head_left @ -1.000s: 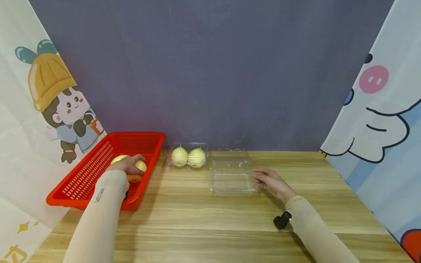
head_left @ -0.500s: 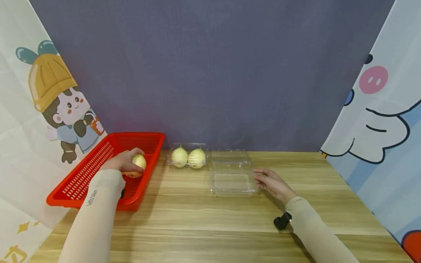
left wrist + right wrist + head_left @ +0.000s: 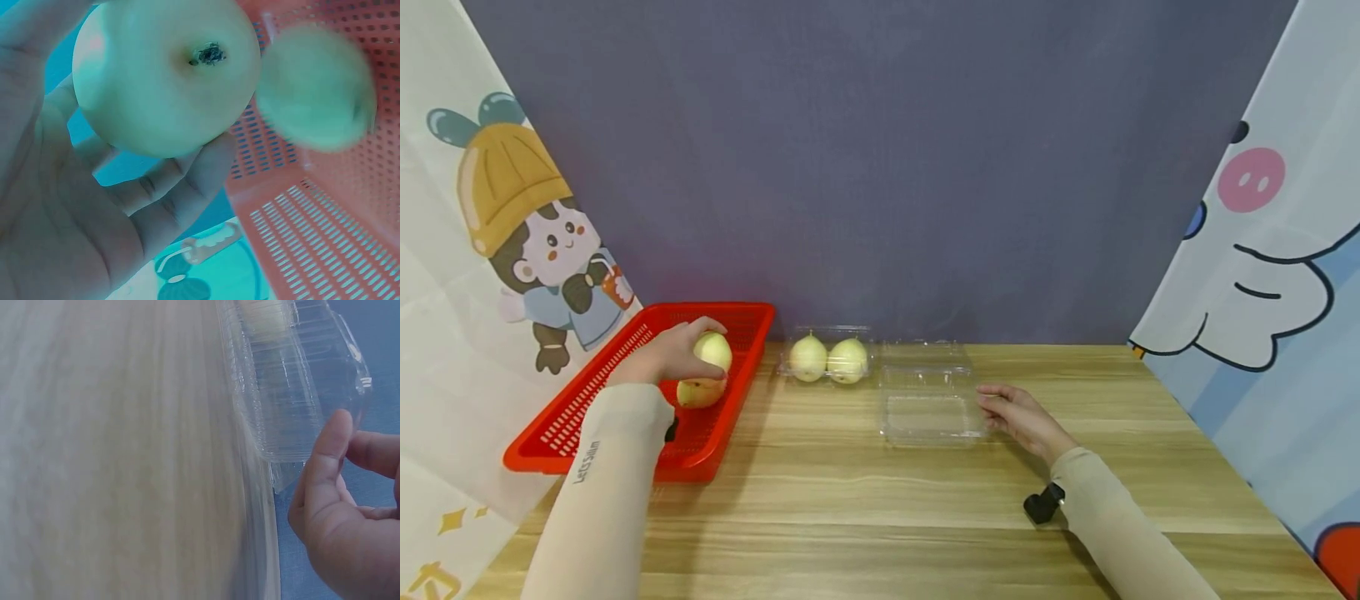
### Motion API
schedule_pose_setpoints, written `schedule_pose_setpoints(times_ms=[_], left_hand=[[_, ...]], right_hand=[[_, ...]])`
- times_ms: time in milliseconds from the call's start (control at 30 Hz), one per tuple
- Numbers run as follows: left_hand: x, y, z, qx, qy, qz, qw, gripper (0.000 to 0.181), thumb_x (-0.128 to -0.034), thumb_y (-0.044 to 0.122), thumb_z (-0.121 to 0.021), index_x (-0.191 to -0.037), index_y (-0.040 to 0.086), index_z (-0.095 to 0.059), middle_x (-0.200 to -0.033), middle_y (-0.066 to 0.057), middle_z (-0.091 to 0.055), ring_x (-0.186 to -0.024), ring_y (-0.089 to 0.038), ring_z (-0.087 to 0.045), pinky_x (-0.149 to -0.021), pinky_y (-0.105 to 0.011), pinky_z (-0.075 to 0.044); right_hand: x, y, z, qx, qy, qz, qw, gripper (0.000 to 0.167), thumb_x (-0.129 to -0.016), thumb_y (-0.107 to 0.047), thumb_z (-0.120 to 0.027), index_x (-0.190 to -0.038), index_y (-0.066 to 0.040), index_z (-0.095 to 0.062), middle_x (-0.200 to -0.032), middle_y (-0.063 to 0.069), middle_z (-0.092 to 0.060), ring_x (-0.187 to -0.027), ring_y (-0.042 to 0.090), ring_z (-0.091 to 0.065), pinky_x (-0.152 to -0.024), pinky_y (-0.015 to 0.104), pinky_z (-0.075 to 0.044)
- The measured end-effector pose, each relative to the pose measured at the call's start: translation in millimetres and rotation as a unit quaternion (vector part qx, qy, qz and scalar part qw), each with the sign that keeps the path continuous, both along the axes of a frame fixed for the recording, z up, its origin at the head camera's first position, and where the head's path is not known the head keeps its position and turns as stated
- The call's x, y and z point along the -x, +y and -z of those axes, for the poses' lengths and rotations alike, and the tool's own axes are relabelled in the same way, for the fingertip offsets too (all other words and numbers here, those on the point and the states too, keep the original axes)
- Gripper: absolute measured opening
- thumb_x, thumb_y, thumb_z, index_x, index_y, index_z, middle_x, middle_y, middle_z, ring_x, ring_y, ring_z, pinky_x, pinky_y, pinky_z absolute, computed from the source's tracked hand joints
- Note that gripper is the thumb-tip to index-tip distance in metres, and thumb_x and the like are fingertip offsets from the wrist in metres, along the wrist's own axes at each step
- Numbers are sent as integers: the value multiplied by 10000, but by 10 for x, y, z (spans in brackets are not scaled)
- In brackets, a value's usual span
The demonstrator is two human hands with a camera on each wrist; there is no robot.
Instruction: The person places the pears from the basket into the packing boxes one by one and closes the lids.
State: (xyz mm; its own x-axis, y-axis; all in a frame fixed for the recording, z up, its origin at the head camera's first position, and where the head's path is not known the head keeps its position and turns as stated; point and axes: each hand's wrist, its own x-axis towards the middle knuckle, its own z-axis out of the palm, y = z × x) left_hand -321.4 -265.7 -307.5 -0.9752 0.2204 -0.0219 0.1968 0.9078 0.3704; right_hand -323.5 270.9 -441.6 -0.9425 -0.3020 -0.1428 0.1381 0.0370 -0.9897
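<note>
My left hand (image 3: 662, 354) grips a pale yellow pear (image 3: 713, 352) above the red basket (image 3: 741, 400); in the left wrist view the fingers curl round the pear (image 3: 165, 75). Another pear (image 3: 700, 393) lies in the basket just below it, blurred in the left wrist view. My right hand (image 3: 1026, 422) pinches the right edge of an opened clear plastic box (image 3: 927, 414). The right wrist view shows thumb and finger of the right hand (image 3: 350, 506) on the rim of the clear box (image 3: 287, 394).
A clear box holding two pears (image 3: 808, 358) stands left of the opened box, near the back edge of the wooden table (image 3: 865, 517). Behind is a grey-blue cloth (image 3: 880, 167). Printed cloths hang at the left and right sides.
My left hand has closed round a pear and lifted it, moving slightly left and up. The other pear below is now more exposed. The right hand and the opened box have stayed in place.
</note>
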Motion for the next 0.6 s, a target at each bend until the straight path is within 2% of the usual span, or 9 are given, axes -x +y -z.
schedule_pose_setpoints(times_ms=[100,333,433,600], left_hand=[[-16,-3,-50,-67,98,-28,9999,699,-795,308,-832,-1350,75,-476,-1156,-234,-516,-1021,-396,-497,-752,-488,-546],[-76,17,-155,-114,94,-343,9993,716,-822,350,-792,-1388,110,-426,-1203,-284,-415,-1017,-428,-503,-738,-502,-538],[-101,32,-189,-105,69,-362,9993,698,-826,347,-778,-1388,127,-429,-1194,-269,-415,-997,-410,-518,-721,-478,-536],[-125,66,-220,-38,160,-216,9996,673,-830,335,-767,-1395,139,-458,-1214,-250,-435,-1021,-394,-509,-729,-478,-537]], right_hand=[[0,0,-1,17,25,-19,10000,526,-1047,-90,-510,-1452,170,-297,-1027,99,-543,-799,107,-556,-691,207,-524],[1,1,4,-19,3,40,10000,508,-1046,-76,-504,-1452,162,-313,-1026,110,-541,-801,114,-557,-691,213,-528],[4,7,7,-35,-1,55,10000,503,-1048,-81,-503,-1453,154,-318,-1020,111,-539,-790,114,-555,-689,215,-527],[10,9,17,-73,7,63,10000,503,-1049,-88,-507,-1449,155,-323,-1020,111,-535,-797,112,-550,-688,215,-528]])
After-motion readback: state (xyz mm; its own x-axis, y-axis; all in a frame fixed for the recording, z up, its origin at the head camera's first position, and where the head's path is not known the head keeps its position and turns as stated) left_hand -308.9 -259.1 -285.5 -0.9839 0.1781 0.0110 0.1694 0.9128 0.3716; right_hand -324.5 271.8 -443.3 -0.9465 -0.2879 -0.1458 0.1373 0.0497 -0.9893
